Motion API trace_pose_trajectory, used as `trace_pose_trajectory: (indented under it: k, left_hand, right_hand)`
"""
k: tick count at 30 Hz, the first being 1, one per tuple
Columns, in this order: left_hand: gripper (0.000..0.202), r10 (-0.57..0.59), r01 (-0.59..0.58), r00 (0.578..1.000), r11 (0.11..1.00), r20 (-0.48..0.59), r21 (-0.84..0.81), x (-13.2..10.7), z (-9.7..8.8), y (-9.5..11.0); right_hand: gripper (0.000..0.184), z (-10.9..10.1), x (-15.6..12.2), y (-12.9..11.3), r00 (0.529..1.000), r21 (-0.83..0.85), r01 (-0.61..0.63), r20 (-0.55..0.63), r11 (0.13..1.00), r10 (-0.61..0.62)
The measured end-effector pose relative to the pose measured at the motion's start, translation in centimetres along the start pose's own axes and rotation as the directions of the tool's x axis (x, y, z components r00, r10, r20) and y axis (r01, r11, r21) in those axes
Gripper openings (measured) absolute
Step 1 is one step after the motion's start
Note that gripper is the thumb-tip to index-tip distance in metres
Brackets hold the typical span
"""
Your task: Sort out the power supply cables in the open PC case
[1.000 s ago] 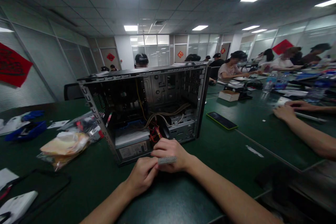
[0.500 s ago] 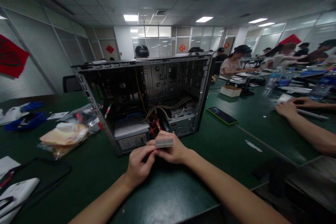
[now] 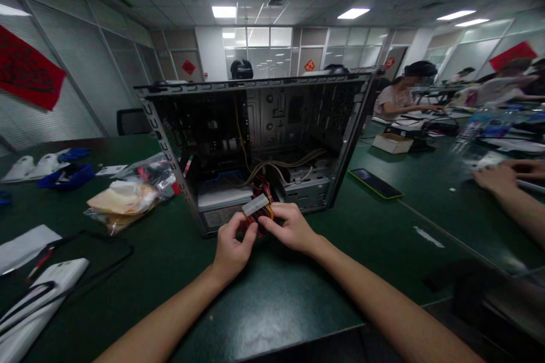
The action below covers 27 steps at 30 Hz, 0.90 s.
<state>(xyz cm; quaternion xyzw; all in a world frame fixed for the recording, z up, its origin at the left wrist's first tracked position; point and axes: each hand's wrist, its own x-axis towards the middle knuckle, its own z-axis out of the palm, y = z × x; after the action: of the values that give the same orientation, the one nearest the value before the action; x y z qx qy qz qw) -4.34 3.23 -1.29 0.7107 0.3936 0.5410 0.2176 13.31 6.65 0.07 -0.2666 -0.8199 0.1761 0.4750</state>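
An open computer case [image 3: 255,142] stands upright on the green table [image 3: 264,306], its side panel off and cables showing inside. Right in front of its lower edge, my left hand [image 3: 232,249] and my right hand [image 3: 292,227] pinch a long white power connector [image 3: 255,204] with red, yellow and black wires [image 3: 263,216] that run back into the case. Both hands are closed on it, the connector tilted up to the right.
Plastic bags with parts [image 3: 128,195] lie left of the case, blue and white items [image 3: 63,173] farther left. A phone with a green edge [image 3: 374,182] lies to the right. Another person's hands [image 3: 502,176] rest at the far right; other people sit behind.
The connector has turned from level to tilted and moved up toward the case opening. Both hands shifted forward with it, and my view has moved closer.
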Motion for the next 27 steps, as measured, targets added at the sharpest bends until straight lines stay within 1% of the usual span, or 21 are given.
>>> trace_pose_trajectory:
  k: [3, 9, 12, 17, 22, 27]
  left_hand:
    - [0.018, 0.036, -0.036, 0.999, 0.999, -0.017, 0.040, 0.13, -0.08, 0.24]
    - [0.021, 0.033, -0.033, 0.999, 0.998, -0.001, 0.054, 0.17, -0.33, 0.30]
    - [0.023, 0.025, -0.026, 1.000, 0.999, 0.018, 0.020, 0.01, -0.38, 0.20]
    - [0.022, -0.016, 0.020, 0.998, 0.998, 0.061, -0.053, -0.24, -0.18, 0.17]
    - [0.017, -0.053, 0.055, 0.998, 0.997, 0.043, -0.053, -0.16, -0.03, 0.37]
    - [0.017, -0.064, 0.071, 0.996, 0.989, 0.055, -0.128, 0.06, -0.18, 0.50]
  right_hand:
    - [0.036, -0.02, -0.01, -0.02, 1.000, -0.006, -0.019, 0.001, 1.000, 0.019]
    - [0.037, -0.06, 0.01, -0.08, 0.999, -0.001, -0.029, -0.017, 1.000, 0.029]
    - [0.038, -0.05, -0.01, -0.16, 1.000, -0.003, -0.023, -0.022, 1.000, 0.023]
    - [0.038, -0.11, -0.01, -0.19, 1.000, 0.008, -0.025, -0.015, 1.000, 0.025]
    - [0.037, -0.06, -0.02, -0.03, 1.000, -0.003, -0.015, -0.011, 1.000, 0.015]
    - [0.034, 0.01, -0.08, 0.01, 0.999, -0.022, 0.035, -0.021, 0.999, -0.036]
